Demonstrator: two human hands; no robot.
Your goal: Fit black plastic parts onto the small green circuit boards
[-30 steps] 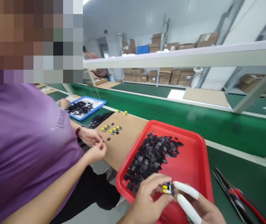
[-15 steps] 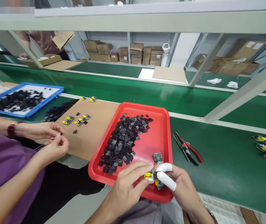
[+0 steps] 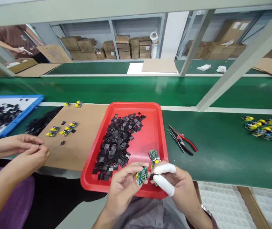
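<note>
Between the thumb and fingers of my left hand (image 3: 124, 184) is a small green circuit board (image 3: 142, 176), its component side facing me and a bit of yellow behind it. My right hand (image 3: 177, 184), with white finger cots on thumb and forefinger, pinches a small black square piece (image 3: 152, 176) just right of that board. Both hands are over the near right corner of a red tray (image 3: 124, 106). Another circuit board (image 3: 153, 154) lies in the tray beyond my fingers. Many black square pieces (image 3: 117, 140) are heaped along the tray's left side.
Red-handled pliers (image 3: 185, 140) and tweezers (image 3: 175, 140) lie right of the tray. Circuit boards with yellow parts (image 3: 267, 128) cluster at far right. On the left, a co-worker's hands (image 3: 28, 149) work by a brown cardboard sheet (image 3: 85, 140) and a blue-rimmed tray (image 3: 28, 98).
The board in my left hand has turned so its green face shows. My right hand, with the black piece, has moved slightly away from it. The whole view has shifted right.
</note>
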